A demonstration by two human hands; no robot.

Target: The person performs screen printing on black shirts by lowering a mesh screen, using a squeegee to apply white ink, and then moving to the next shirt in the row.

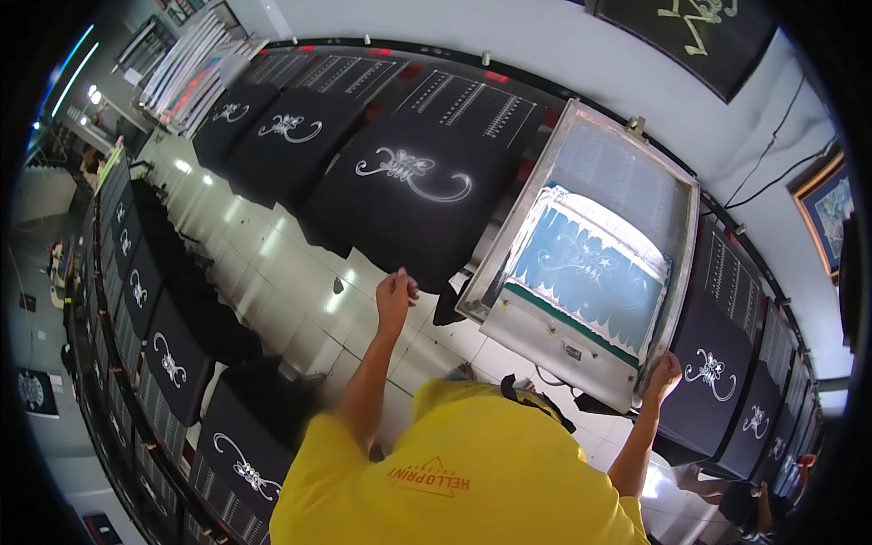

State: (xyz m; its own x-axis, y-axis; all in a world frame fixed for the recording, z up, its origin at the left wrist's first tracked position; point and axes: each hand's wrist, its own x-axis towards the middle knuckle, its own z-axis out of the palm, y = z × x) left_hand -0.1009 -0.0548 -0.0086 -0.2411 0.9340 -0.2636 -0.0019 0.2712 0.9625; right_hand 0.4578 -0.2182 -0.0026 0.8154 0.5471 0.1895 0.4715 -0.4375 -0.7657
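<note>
My right hand (665,377) is closed around the lower right edge of a screen-printing frame (692,238). The frame lies tilted across the table, with white ink (609,225) smeared over its blue stencil area (586,268). To its left, a black T-shirt (391,213) is spread out, bearing a white scroll print (409,173). My left hand (397,295) is at this shirt's near hem, fingers curled in; whether they pinch the cloth is unclear. What lies under the frame is mostly hidden.
More black shirts with white scroll prints line the table at left (286,136) and right (713,372). A second row of printed shirts (173,363) stands across the tiled aisle (300,263). Stacked frames (195,77) lean at the far left. Another person (758,509) is at lower right.
</note>
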